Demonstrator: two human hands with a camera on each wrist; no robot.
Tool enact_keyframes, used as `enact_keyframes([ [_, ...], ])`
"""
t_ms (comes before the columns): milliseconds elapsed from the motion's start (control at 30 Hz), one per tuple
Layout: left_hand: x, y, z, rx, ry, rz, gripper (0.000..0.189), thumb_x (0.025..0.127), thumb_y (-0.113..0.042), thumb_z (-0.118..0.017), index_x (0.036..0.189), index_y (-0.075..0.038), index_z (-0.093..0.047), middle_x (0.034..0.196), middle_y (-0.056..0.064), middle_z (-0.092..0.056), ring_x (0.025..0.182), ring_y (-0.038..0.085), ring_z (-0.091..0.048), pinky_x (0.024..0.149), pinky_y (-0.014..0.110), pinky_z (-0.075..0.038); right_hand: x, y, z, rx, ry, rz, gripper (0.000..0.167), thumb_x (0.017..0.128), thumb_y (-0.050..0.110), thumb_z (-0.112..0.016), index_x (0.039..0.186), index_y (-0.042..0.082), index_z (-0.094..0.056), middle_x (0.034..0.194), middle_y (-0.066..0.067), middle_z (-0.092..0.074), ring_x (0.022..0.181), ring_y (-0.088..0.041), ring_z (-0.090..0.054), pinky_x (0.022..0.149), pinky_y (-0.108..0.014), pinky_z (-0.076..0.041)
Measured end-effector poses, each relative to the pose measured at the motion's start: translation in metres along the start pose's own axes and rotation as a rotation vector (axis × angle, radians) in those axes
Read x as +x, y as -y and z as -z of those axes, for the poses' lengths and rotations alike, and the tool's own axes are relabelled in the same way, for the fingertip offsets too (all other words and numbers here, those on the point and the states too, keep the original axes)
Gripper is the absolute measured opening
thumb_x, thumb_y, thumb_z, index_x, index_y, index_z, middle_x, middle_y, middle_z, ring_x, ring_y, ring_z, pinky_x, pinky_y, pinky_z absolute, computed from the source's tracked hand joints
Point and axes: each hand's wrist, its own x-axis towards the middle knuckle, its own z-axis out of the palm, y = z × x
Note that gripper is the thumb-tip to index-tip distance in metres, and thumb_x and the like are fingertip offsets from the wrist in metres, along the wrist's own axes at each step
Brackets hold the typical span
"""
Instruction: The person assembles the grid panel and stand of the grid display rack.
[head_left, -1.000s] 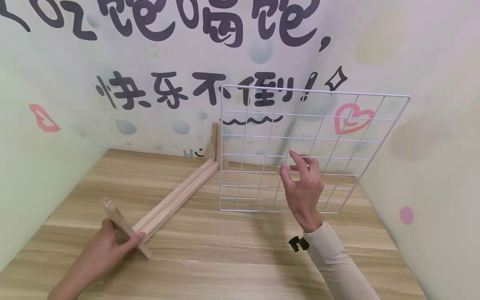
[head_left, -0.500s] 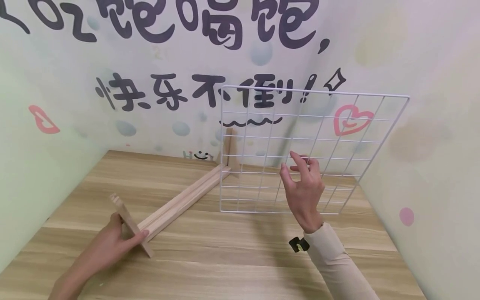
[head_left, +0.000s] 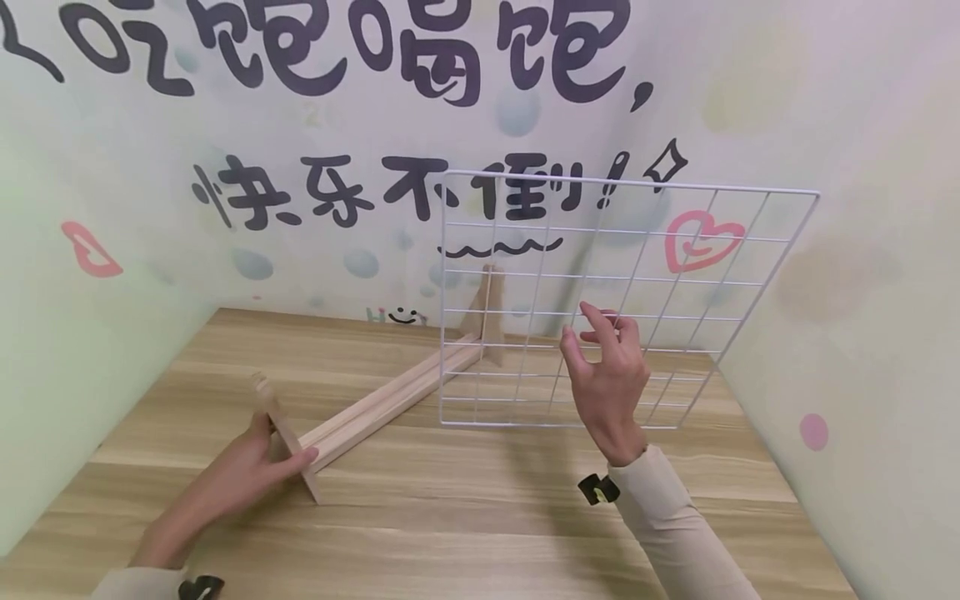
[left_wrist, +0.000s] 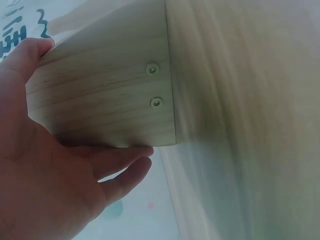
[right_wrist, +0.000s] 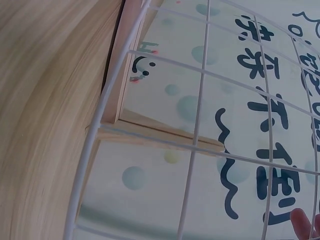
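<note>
Over the table [head_left: 450,512], the grid [head_left: 532,312] is before the right hand [head_left: 609,379], which pinches its wire. The stand [head_left: 397,400] reaches behind this grid from the left hand [head_left: 243,471], clamped on its near end. Only the left wrist view shows two bolts [left_wrist: 152,69] there.

Left sleeve [head_left: 138,583]: pale beige. Right sleeve [head_left: 681,529]: matching, creased. Left wrist unit [head_left: 201,587]: black. Right wrist unit [head_left: 598,488]: black, bears yellowish mark.

Cuts off the wire grid [right_wrist: 201,71] and right fingers [right_wrist: 301,224] in the right wrist view, crops the wooden stand [left_wrist: 107,82] and blurs the desk [left_wrist: 250,125] in the left wrist view.
</note>
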Motion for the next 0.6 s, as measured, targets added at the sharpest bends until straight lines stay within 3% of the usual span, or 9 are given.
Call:
enact_keyframes([
  [167,0.013,-0.003,-0.003,0.015,0.021,-0.012,0.096,0.093,-0.040,-0.067,0.141,0.024,-0.014,0.137,0.050,-0.034,0.127,0.062,-0.039,0.098,0.070,-0.038,0.000,-0.001,0.001,0.001,-0.002,-0.011,0.030,0.086,0.016,-0.072,0.115,0.009,-0.071,0.098,-0.022,-0.063,0.074,-0.029,-0.072,0.053,-0.047,-0.046],
  [467,0.027,-0.006,-0.007,-0.028,0.067,-0.028,0.100,0.093,-0.041,-0.067,0.147,0.019,-0.007,0.145,0.049,-0.025,0.133,0.062,-0.029,0.104,0.071,-0.030,0.003,-0.001,0.003,-0.011,-0.014,0.002,0.030,0.085,0.016,-0.072,0.114,0.008,-0.072,0.097,-0.022,-0.063,0.074,-0.028,-0.072,0.048,-0.044,-0.044],
  [600,0.035,-0.010,-0.009,-0.053,0.083,-0.025,0.101,0.093,-0.042,-0.066,0.148,0.017,-0.005,0.146,0.047,-0.026,0.134,0.060,-0.031,0.106,0.069,-0.032,0.006,-0.002,0.005,-0.015,-0.022,-0.003,0.030,0.086,0.015,-0.072,0.115,0.008,-0.071,0.098,-0.022,-0.063,0.075,-0.028,-0.072,0.050,-0.045,-0.046],
])
